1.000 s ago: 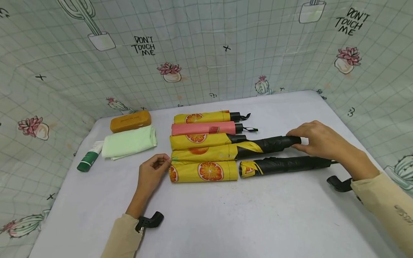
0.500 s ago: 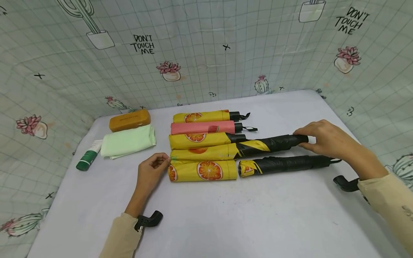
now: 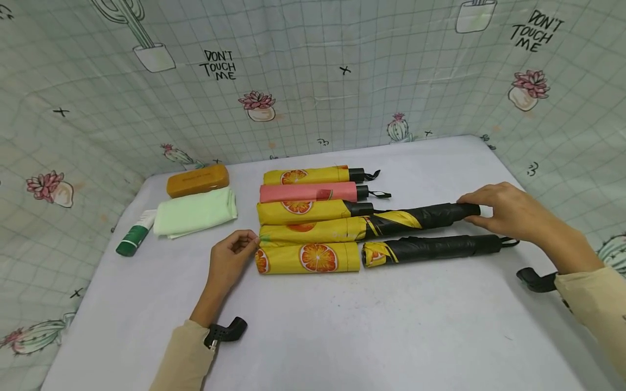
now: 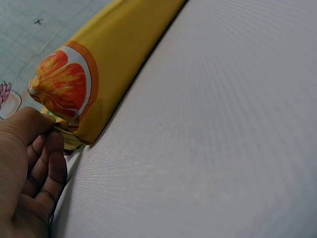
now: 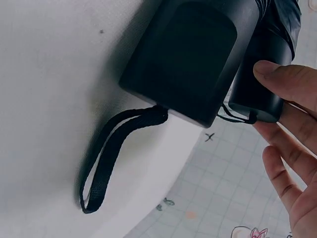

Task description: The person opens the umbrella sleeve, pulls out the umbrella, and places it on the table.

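My left hand [image 3: 230,258] pinches the left end of a yellow sleeve [image 3: 337,231] with thumb and forefinger. Out of that sleeve's right end sticks a folded black-and-yellow umbrella [image 3: 435,217]. Its black handle [image 5: 262,89] is gripped between the thumb and fingers of my right hand [image 3: 513,214]. In front lies a separate yellow sleeve with orange-slice print [image 3: 288,263], whose end [image 4: 111,64] fills the left wrist view's upper part. Beside it is another bare folded umbrella [image 3: 435,250]; its wide handle [image 5: 183,59] and strap [image 5: 101,158] show in the right wrist view.
Behind lie three more folded umbrellas in sleeves: yellow [image 3: 313,212], pink [image 3: 298,193] and yellow [image 3: 323,175]. At the back left are a tan case [image 3: 198,181], a folded pale green cloth [image 3: 195,213] and a green-and-white tube [image 3: 136,234]. Patterned cloth [image 3: 303,65] hangs behind the white table.
My right hand has moved right with the umbrella's handle, and more of the umbrella's black-and-yellow canopy shows outside the sleeve. My left hand stays at the sleeve's left end.
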The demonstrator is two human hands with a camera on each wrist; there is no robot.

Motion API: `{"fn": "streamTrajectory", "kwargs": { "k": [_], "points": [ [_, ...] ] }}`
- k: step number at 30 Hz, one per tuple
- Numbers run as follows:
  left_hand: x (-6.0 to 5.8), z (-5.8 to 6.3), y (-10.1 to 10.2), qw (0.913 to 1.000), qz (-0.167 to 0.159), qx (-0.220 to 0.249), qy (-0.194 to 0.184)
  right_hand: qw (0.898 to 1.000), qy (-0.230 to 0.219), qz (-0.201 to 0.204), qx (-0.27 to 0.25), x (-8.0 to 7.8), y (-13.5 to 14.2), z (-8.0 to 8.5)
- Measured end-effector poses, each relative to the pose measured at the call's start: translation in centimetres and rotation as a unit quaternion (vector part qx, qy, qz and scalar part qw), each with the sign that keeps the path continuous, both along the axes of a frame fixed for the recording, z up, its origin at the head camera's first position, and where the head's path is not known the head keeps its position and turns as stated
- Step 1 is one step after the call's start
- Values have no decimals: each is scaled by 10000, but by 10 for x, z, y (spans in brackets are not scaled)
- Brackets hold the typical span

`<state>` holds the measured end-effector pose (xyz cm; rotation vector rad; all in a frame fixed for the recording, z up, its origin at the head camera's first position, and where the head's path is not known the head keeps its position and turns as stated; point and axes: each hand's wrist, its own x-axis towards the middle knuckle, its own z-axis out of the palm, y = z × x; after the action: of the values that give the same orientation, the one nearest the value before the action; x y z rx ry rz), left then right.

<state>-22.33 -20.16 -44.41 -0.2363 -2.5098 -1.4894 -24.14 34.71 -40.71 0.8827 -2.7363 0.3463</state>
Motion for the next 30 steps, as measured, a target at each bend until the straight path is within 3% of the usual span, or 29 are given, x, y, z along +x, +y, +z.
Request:
{"fn": "streamTrajectory", "kwargs": {
  "k": [8, 22, 30],
  "points": [
    [0, 4, 1, 10000, 26, -56, -17, 9996, 254, 118, -72, 2, 10, -3],
    [-1, 3, -1, 10000, -47, 13, -49, 9994, 45, -343, -40, 9, 21, -4],
    [2, 6, 0, 9999, -19, -28, -139, 9992, 37, -400, 27, 10, 28, -4]
  ]
}}
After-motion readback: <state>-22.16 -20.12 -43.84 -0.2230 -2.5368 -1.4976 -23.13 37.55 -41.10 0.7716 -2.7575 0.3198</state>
